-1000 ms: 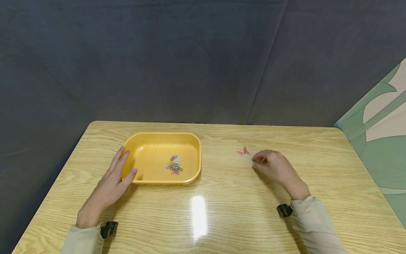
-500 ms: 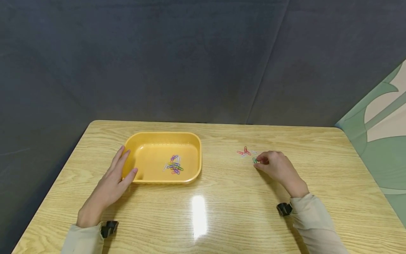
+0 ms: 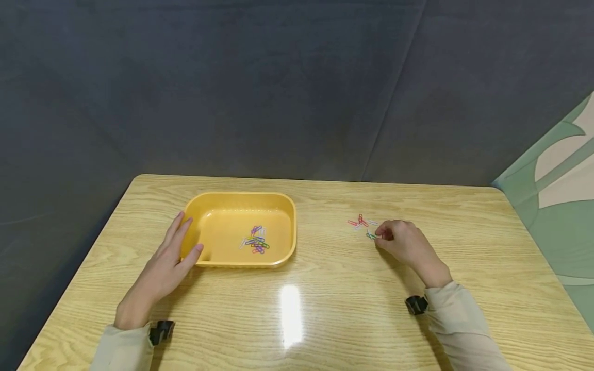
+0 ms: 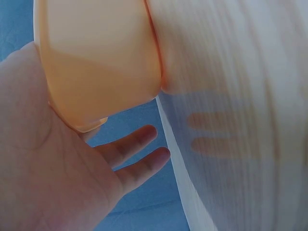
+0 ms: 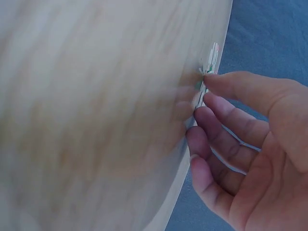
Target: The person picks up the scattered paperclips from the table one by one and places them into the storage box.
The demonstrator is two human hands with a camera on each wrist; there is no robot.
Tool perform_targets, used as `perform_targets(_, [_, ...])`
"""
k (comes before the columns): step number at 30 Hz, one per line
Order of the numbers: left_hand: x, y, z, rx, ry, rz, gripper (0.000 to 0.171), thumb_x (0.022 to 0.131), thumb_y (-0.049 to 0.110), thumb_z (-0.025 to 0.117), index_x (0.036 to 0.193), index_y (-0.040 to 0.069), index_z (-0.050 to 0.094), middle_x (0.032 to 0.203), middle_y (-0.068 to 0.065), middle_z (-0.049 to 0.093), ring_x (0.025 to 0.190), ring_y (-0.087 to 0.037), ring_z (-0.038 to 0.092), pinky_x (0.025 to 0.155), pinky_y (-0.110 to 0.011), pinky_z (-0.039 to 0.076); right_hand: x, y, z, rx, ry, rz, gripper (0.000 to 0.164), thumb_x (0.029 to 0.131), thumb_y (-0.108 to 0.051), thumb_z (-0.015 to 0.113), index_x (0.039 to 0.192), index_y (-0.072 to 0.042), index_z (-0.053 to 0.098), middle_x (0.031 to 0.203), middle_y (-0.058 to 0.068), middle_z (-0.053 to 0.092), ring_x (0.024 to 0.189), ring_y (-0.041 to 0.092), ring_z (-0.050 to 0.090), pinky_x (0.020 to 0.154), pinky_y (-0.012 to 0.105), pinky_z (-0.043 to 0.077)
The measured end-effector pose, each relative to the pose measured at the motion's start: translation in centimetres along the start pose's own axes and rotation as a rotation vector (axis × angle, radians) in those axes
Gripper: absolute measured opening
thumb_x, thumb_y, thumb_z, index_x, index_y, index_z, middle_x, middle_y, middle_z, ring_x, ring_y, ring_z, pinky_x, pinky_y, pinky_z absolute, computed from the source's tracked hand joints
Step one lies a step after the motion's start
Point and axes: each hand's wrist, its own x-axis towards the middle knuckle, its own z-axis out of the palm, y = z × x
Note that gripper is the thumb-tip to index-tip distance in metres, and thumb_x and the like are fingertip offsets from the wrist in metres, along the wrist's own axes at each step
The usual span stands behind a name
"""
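A yellow tray (image 3: 241, 265) stands on the left of the table, with a small pile of coloured paper clips (image 3: 257, 242) inside. My left hand (image 3: 160, 270) lies against the tray's left end, its fingers spread and mostly straight; the left wrist view shows the palm (image 4: 62, 168) by the rim. Over to the right, thumb and index finger of my right hand (image 3: 408, 247) pinch at a green paper clip (image 3: 373, 236), where a white clip crosses it. Its other fingers (image 5: 226, 144) are loosely bent in the right wrist view. Just beyond lie red and white paper clips (image 3: 360, 220).
The wooden table (image 3: 325, 299) runs back to a dark fabric partition (image 3: 260, 93). At the far right is a green patterned panel (image 3: 566, 206). Black wrist cameras (image 3: 416, 305) sit below both hands.
The right fingertips have shifted slightly right, and the green and white clips now show more clearly, turned to a different angle. The left hand stays at the tray.
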Motion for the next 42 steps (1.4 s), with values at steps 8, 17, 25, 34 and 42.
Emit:
perform_targets(8, [0.16, -0.01, 0.12, -0.001, 0.002, 0.005, 0.073, 0.105, 0.045, 0.041, 0.16, 0.007, 0.01, 0.168, -0.008, -0.008, 0.147, -0.051, 0.021, 0.104, -0.073, 0.03, 0.17, -0.11, -0.1, 0.014, -0.03, -0.006, 0.009, 0.091, -0.013, 0.07, 0.091, -0.004, 0.073, 0.087, 0.008, 0.071, 0.076, 0.018, 0.063, 0.069, 0.037, 0.052])
perform_targets(17, [0.2, 0.06, 0.17, -0.001, -0.002, 0.001, 0.073, 0.105, 0.044, 0.041, 0.16, 0.007, 0.011, 0.168, -0.007, -0.008, 0.147, -0.051, 0.02, 0.104, -0.073, 0.029, 0.11, -0.16, -0.15, -0.006, -0.01, -0.043, 0.004, 0.09, -0.007, 0.067, 0.085, -0.007, 0.068, 0.077, 0.003, 0.067, 0.067, 0.012, 0.055, 0.064, 0.029, 0.046])
perform_targets(25, [0.07, 0.13, 0.03, 0.006, -0.007, 0.002, 0.073, 0.105, 0.045, 0.041, 0.16, 0.008, 0.01, 0.168, -0.007, -0.009, 0.146, -0.052, 0.021, 0.103, -0.074, 0.03, -0.22, -0.15, -0.32, 0.033, 0.036, -0.089, 0.004, 0.089, -0.007, 0.069, 0.085, -0.006, 0.069, 0.074, 0.001, 0.066, 0.063, 0.009, 0.053, 0.058, 0.023, 0.044])
perform_targets(34, [-0.12, 0.11, -0.09, 0.001, 0.006, 0.016, 0.072, 0.105, 0.043, 0.042, 0.16, 0.005, 0.013, 0.168, -0.01, -0.006, 0.146, -0.052, 0.023, 0.103, -0.073, 0.031, -0.21, -0.34, -0.15, 0.089, 0.044, -0.108, 0.003, 0.09, -0.007, 0.069, 0.092, -0.006, 0.071, 0.077, 0.001, 0.068, 0.062, 0.008, 0.057, 0.057, 0.022, 0.047])
perform_targets(42, [-0.08, 0.0, 0.03, -0.001, 0.0, 0.015, 0.073, 0.106, 0.043, 0.041, 0.16, 0.005, 0.011, 0.168, -0.009, -0.008, 0.146, -0.052, 0.021, 0.103, -0.073, 0.031, -0.24, -0.83, -0.07, 0.127, 0.081, -0.132, 0.005, 0.089, -0.01, 0.073, 0.092, -0.006, 0.07, 0.078, 0.001, 0.069, 0.065, 0.009, 0.057, 0.055, 0.022, 0.047])
